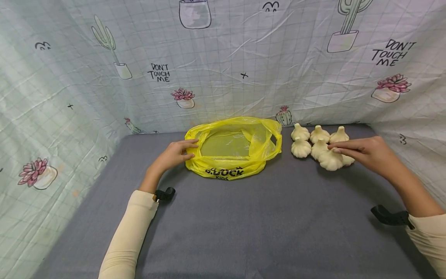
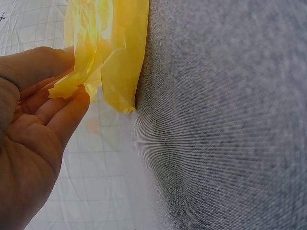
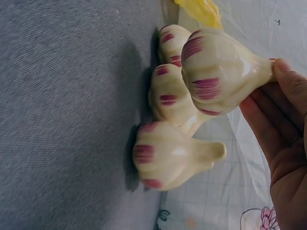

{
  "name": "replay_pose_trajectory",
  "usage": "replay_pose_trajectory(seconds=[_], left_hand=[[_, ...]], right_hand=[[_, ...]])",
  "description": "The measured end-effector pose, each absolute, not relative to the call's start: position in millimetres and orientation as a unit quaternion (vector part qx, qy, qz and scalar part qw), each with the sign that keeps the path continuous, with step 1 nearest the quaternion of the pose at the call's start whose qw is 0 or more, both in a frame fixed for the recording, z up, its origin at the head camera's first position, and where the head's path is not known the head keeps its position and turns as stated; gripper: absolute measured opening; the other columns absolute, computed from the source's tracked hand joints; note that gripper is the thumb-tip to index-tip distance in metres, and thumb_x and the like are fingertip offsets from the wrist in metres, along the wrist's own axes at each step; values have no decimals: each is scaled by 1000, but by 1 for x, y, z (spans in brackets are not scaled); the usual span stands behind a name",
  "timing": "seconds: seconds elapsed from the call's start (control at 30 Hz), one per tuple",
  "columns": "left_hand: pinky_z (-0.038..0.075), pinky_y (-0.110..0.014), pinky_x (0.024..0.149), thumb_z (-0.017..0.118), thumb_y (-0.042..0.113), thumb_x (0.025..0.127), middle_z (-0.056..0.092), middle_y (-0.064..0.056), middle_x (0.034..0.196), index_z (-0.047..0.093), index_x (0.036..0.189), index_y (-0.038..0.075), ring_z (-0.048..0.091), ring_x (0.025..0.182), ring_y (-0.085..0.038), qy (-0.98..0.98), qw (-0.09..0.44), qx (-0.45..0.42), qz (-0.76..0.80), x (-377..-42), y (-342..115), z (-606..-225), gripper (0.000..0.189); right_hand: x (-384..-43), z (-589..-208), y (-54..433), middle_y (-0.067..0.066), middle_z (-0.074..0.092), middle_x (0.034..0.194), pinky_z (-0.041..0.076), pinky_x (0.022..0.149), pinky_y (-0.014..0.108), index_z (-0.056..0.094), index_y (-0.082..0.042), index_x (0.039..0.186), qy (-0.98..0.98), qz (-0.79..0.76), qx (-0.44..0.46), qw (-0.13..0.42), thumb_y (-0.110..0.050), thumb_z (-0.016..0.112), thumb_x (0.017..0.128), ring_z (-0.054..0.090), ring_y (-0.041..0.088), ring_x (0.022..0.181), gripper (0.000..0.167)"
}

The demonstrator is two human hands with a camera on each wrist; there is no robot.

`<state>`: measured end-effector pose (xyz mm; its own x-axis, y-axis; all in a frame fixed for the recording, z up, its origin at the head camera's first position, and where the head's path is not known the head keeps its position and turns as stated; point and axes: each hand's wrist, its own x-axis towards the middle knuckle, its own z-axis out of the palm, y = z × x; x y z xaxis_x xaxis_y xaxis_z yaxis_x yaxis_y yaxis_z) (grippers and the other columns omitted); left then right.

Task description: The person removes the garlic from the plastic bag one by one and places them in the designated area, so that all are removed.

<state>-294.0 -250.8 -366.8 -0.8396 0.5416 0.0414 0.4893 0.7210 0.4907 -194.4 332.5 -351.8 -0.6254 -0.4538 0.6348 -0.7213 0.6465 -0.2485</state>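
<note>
A yellow plastic bag [image 1: 230, 162] lies on the grey cloth with its mouth spread wide. My left hand [image 1: 175, 154] pinches the bag's left edge; in the left wrist view, thumb and fingers have the yellow film [image 2: 88, 57] between them. Over on the right, my right hand [image 1: 366, 153] holds a garlic bulb [image 3: 225, 72] by its stem, raised just above the others. Purple streaks mark its pale sides. Several more garlic bulbs [image 1: 301, 148] stand stem up in rows beside and behind it, one partly hidden by the held bulb and hand.
A dark grey cloth [image 1: 237, 224] covers the table. White sheets [image 1: 223, 58] printed with cacti and lettering hang behind and at both sides, close behind the bag and the bulbs. A black wrist mount [image 1: 165, 193] sits on the left wrist, another [image 1: 390, 216] on the right.
</note>
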Motion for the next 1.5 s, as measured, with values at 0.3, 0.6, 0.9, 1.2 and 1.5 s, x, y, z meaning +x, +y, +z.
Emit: replay_pose_trajectory(seconds=[0.3,0.6,0.9,1.2,1.5], left_hand=[[44,-40,80,67,10,99,48,-7,156,63,139,4,58,93,-23,926,52,279,249,-294,-253,-368,41],[47,-40,81,67,10,99,49,-7,155,63,139,5,60,93,-22,926,50,277,252,-292,-255,-371,41],[48,-43,86,67,9,98,49,-8,155,63,139,4,62,110,-26,923,46,280,258,-292,-254,-370,41],[49,-45,90,66,9,99,48,-8,156,62,140,4,58,124,-30,923,51,280,258,-291,-254,-371,41],[47,-45,91,67,9,99,48,-8,155,61,141,4,55,130,-31,925,53,278,255,-291,-252,-370,43]], right_hand=[[-182,-364,350,-44,57,110,31,52,13,83,-15,102,-880,246,319,250,-13,80,85,33,-12,54,17],[-174,-373,367,-48,51,106,33,53,13,83,-10,100,-906,232,277,220,-6,79,86,37,-10,55,16],[-177,-379,378,-52,46,108,30,52,13,83,-13,98,-903,231,279,230,-10,79,86,28,-12,52,13],[-176,-383,383,-40,62,95,28,51,15,80,-28,101,-909,237,260,225,-24,77,88,28,-10,51,14],[-171,-380,379,-50,51,97,31,52,14,83,-4,91,-920,228,237,211,-4,84,78,40,-9,55,13]])
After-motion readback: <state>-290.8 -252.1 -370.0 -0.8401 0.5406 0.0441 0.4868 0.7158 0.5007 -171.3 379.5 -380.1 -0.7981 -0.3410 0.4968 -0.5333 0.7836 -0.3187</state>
